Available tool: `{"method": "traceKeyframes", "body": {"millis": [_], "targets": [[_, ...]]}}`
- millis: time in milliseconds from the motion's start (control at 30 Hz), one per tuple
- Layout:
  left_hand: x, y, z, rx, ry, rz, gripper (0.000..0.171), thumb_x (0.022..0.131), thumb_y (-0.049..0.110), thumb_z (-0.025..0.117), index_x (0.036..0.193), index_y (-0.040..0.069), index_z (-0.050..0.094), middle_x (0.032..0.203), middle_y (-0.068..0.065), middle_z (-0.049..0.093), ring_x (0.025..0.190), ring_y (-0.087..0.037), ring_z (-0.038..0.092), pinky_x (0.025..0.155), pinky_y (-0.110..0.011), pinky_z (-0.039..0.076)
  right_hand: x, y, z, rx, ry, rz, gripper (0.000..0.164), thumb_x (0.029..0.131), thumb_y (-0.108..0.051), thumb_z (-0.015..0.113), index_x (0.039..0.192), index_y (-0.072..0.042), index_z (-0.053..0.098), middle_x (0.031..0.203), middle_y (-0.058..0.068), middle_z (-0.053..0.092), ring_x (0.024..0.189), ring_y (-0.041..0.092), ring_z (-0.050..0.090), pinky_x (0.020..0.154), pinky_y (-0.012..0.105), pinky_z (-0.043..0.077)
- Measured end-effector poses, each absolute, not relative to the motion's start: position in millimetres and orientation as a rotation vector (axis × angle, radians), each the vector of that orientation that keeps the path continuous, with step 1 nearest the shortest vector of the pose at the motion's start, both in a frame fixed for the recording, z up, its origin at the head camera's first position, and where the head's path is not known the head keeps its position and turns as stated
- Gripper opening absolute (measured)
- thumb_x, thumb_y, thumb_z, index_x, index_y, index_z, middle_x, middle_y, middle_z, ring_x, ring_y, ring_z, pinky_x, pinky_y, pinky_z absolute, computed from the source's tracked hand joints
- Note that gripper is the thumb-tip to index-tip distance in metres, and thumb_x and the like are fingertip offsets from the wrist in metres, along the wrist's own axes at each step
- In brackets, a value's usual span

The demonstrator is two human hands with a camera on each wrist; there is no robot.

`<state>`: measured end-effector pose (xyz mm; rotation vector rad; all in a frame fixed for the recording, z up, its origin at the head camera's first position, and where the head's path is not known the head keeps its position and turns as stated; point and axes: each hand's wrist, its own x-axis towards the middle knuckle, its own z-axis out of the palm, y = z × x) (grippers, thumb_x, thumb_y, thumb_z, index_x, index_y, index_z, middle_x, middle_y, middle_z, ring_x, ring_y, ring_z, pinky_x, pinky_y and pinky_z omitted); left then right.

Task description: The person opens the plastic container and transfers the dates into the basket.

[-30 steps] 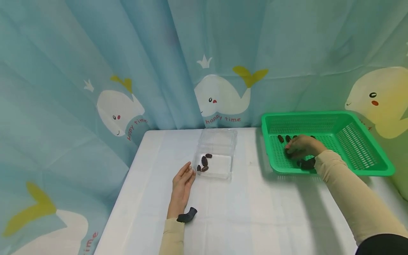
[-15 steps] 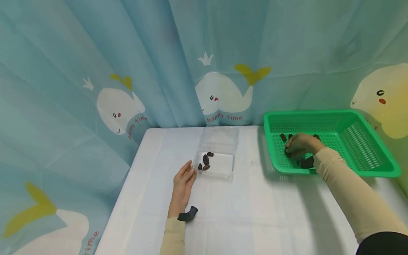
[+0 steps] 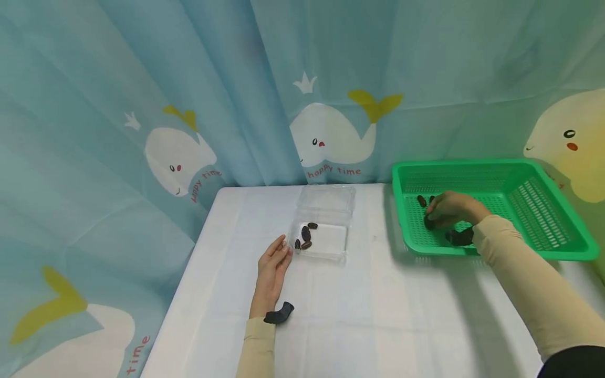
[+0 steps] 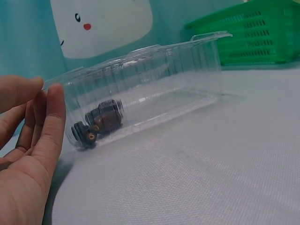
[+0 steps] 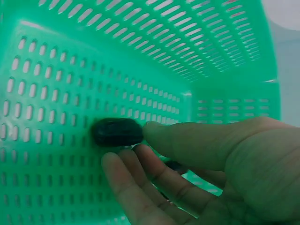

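Observation:
My left hand (image 3: 272,268) rests on the table with its fingers extended, fingertips at the left wall of a clear plastic clamshell box (image 3: 340,257). The lid lies back and several dark, wrinkled dates (image 4: 108,116) sit at the box's left side. Inside the green basket (image 3: 491,252), my right hand (image 3: 456,207) reaches low over the floor. There, in the right wrist view, a dark date (image 5: 115,132) has one end between my thumb tip and a fingertip; the other fingers curve below it. Further dates (image 3: 421,201) lie behind the hand, partly hidden.
A white cloth covers the table (image 3: 359,320). Behind it hangs a blue curtain (image 3: 255,105) with whale prints, close to the back of box and basket. The basket's raised rim surrounds my right hand. Dark curved bands (image 3: 280,313) sit at both wrists.
The head view has tilted and shifted slightly. My left hand stays at the box, while my right hand stays low in the basket at the same date, shifting only a little.

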<state>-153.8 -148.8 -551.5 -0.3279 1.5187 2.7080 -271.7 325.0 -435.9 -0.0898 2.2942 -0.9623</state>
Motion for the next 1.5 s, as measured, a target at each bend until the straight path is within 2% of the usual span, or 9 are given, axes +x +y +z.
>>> {"method": "traceKeyframes", "body": {"millis": [167,367,467,567,667,767,967,1267,1500], "targets": [[-153.6,-149.6,-553.7,-0.309,1.530,2.686,0.052,0.105,-0.003,0.054,0.156,-0.002,0.041,0.133,-0.004,0.050,0.117,-0.010,0.058,0.107,-0.020,0.055,-271.1,324.6,-427.1,-0.136,2.332,-1.025,0.041,0.103,-0.009,0.057,0.136,0.015,0.052,0.115,0.020,0.066,0.094,0.021,0.067,0.087,0.044,0.063],[-153.6,-150.0,-554.1,-0.292,1.531,2.705,0.052,0.105,-0.004,0.054,0.156,-0.003,0.041,0.132,-0.005,0.050,0.116,-0.011,0.059,0.107,-0.020,0.055,-267.5,318.2,-412.8,-0.172,2.323,-1.136,0.049,0.107,-0.013,0.056,0.147,0.012,0.045,0.140,0.030,0.057,0.117,0.032,0.069,0.106,0.050,0.059],[-153.3,-150.2,-554.3,-0.293,1.524,2.701,0.053,0.105,-0.004,0.054,0.156,-0.003,0.040,0.134,-0.005,0.050,0.117,-0.011,0.059,0.108,-0.020,0.055,-263.1,314.4,-403.4,-0.177,2.338,-1.165,0.049,0.107,-0.015,0.057,0.148,0.008,0.045,0.145,0.030,0.053,0.124,0.035,0.067,0.108,0.050,0.058],[-151.8,-150.3,-554.4,-0.300,1.515,2.702,0.054,0.105,-0.005,0.053,0.156,-0.004,0.039,0.138,-0.007,0.048,0.117,-0.011,0.058,0.107,-0.019,0.055,-259.1,308.1,-393.7,-0.176,2.367,-1.193,0.049,0.106,-0.018,0.060,0.148,0.003,0.047,0.133,0.017,0.062,0.116,0.026,0.070,0.103,0.044,0.061],[-149.8,-149.8,-553.3,-0.309,1.479,2.721,0.053,0.105,-0.005,0.053,0.156,-0.003,0.040,0.141,-0.008,0.046,0.119,-0.012,0.058,0.107,-0.020,0.055,-255.3,298.7,-385.3,-0.163,2.385,-1.235,0.050,0.105,-0.023,0.063,0.148,-0.001,0.049,0.118,0.000,0.066,0.103,0.014,0.071,0.087,0.033,0.060],[-148.8,-149.1,-551.9,-0.288,1.491,2.709,0.054,0.105,-0.004,0.054,0.156,-0.003,0.039,0.142,-0.008,0.044,0.122,-0.012,0.056,0.108,-0.019,0.054,-250.2,287.0,-380.2,-0.156,2.378,-1.297,0.051,0.104,-0.023,0.066,0.147,-0.001,0.050,0.113,-0.004,0.065,0.098,0.010,0.070,0.082,0.027,0.058],[-150.5,-148.7,-551.6,-0.253,1.507,2.705,0.055,0.105,-0.003,0.055,0.157,-0.003,0.038,0.136,-0.006,0.048,0.121,-0.012,0.056,0.108,-0.020,0.054,-238.5,256.6,-385.8,-0.152,2.308,-1.456,0.046,0.103,-0.012,0.065,0.143,0.005,0.051,0.113,0.005,0.060,0.098,0.010,0.069,0.098,0.032,0.063],[-151.0,-150.0,-549.6,-0.295,1.498,2.711,0.053,0.105,-0.006,0.052,0.156,-0.003,0.039,0.127,-0.002,0.051,0.114,-0.010,0.059,0.105,-0.020,0.056,-223.4,196.0,-411.0,-0.153,2.255,-1.660,0.040,0.101,-0.009,0.067,0.137,0.005,0.058,0.123,0.019,0.063,0.095,0.009,0.070,0.090,0.028,0.065],[-152.7,-147.0,-549.8,-0.285,1.483,2.723,0.052,0.105,-0.007,0.051,0.156,-0.004,0.039,0.126,-0.003,0.051,0.113,-0.011,0.059,0.106,-0.020,0.056,-217.3,139.7,-441.2,-0.174,2.282,-1.778,0.030,0.102,-0.008,0.065,0.129,0.006,0.063,0.121,0.029,0.066,0.107,0.037,0.070,0.097,0.049,0.064]]}}
